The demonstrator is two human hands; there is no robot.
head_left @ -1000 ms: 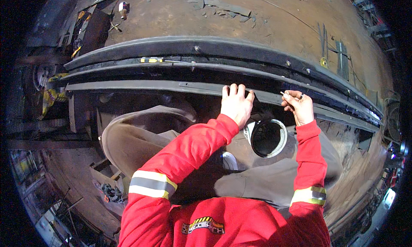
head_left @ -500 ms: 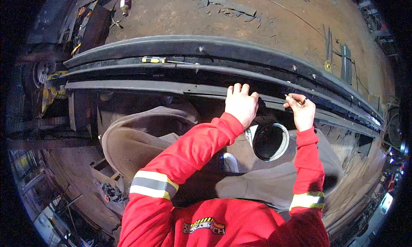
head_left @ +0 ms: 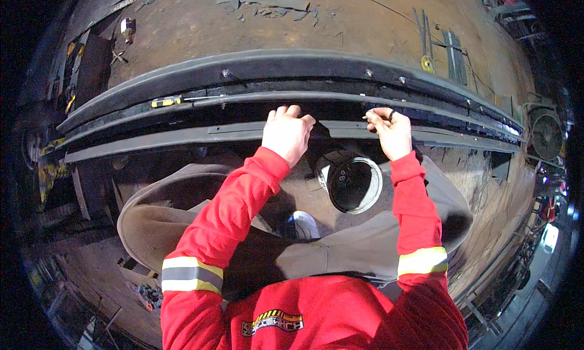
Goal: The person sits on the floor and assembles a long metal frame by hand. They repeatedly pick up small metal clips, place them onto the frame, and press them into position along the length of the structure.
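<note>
A yellow-handled screwdriver [head_left: 167, 101] lies on the dark rail well left of the left hand [head_left: 287, 133]. A round white bucket [head_left: 351, 183] sits just below the right hand [head_left: 391, 131].

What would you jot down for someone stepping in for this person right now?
Left hand: fingers curled over the edge of the long dark metal rail, holding nothing loose.
Right hand: pinching a small thin part at the same rail.
A yellow-handled screwdriver lies on the upper ledge to the left. A white bucket sits below the hands.
The part is not yet seated; how far the rail work has got cannot be told.
</note>
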